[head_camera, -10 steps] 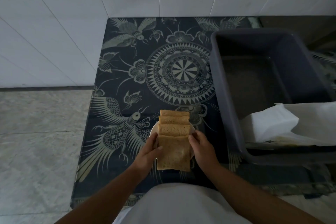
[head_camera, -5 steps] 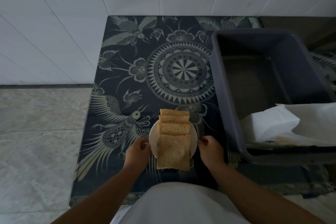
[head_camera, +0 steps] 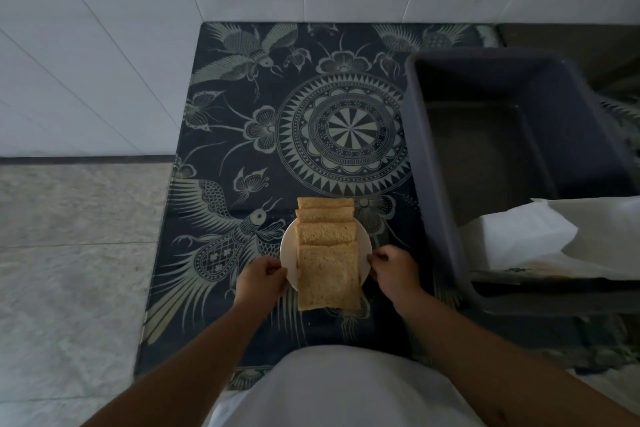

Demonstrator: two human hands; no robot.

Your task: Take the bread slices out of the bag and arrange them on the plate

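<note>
Four bread slices [head_camera: 327, 263] are counted, overlapped in a row on one plate [head_camera: 288, 246] near the worktop's [head_camera: 242, 135] front edge. The plate rim is pinched by the left hand [head_camera: 260, 279] and right hand [head_camera: 393, 270], little changed since half a second ago.

We see only the side rims of the white plate [head_camera: 288, 246]; overlapping bread slices [head_camera: 327, 276] cover its middle. The fingertips of our left hand [head_camera: 262, 279] and right hand [head_camera: 393, 269] curl out of sight at those rims. The white bag [head_camera: 561, 241] and grey tub [head_camera: 446, 163] run off the right edge.
</note>
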